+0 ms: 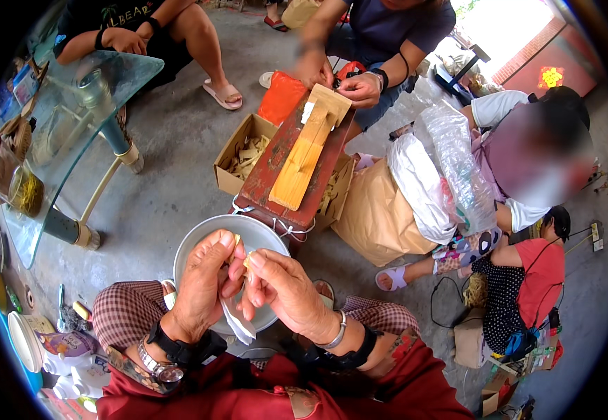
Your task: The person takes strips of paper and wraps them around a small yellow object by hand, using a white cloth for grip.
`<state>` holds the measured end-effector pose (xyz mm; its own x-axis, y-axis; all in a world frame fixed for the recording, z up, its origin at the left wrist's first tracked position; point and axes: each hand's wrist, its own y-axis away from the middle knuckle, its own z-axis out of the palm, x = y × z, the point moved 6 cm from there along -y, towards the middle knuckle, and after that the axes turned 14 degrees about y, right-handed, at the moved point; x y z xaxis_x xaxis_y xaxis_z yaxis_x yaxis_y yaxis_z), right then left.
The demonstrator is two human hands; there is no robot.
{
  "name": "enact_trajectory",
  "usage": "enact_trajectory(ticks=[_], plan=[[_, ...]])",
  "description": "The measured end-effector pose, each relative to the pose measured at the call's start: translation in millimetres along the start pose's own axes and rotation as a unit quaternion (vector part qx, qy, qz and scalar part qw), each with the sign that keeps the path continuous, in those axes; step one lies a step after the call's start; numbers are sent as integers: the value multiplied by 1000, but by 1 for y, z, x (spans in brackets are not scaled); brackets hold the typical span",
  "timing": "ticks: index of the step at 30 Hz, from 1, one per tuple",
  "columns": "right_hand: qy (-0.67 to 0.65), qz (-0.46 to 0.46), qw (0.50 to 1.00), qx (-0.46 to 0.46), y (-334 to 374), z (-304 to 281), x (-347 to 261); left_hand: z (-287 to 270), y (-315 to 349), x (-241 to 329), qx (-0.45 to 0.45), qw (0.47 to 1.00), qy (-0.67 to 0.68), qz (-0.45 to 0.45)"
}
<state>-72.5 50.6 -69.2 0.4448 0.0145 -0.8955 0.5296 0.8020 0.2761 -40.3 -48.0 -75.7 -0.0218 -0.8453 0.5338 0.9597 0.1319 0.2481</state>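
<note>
Over a round metal basin, my left hand and my right hand meet with fingers pinched. A small yellowish piece shows at my right fingertips, and a similar yellow bit peeks out by my left thumb. Whether these are one thing or two is hidden by the fingers. Below my left fingers hangs a white strip, thin like paper or cloth. Just beyond the basin stands a red wooden bench with a yellow wooden board lying along it.
Cardboard boxes of pale pieces flank the bench. A co-worker's hands work at its far end. To the left is a glass table; to the right, a large brown bag beside seated people. White tubs stand at lower left.
</note>
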Motion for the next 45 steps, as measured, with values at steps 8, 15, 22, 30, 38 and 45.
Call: enact_trajectory(ticks=[8, 15, 22, 30, 38, 45], plan=[[-1, 2, 1000, 5, -1, -1, 2, -3, 0, -1, 11, 1000, -9, -1], [3, -10, 1000, 3, -1, -2, 5, -2, 0, -1, 18, 1000, -14, -3], [-4, -5, 1000, 4, -1, -2, 6, -4, 0, -2, 22, 1000, -22, -1], [-2, 11, 1000, 11, 0, -2, 4, -4, 0, -3, 28, 999, -32, -5], [-1, 11, 1000, 14, -1, -3, 6, -4, 1, -2, 35, 998, -44, -5], [-6, -1, 1000, 7, -1, -3, 8, -5, 0, -2, 32, 998, -47, -3]])
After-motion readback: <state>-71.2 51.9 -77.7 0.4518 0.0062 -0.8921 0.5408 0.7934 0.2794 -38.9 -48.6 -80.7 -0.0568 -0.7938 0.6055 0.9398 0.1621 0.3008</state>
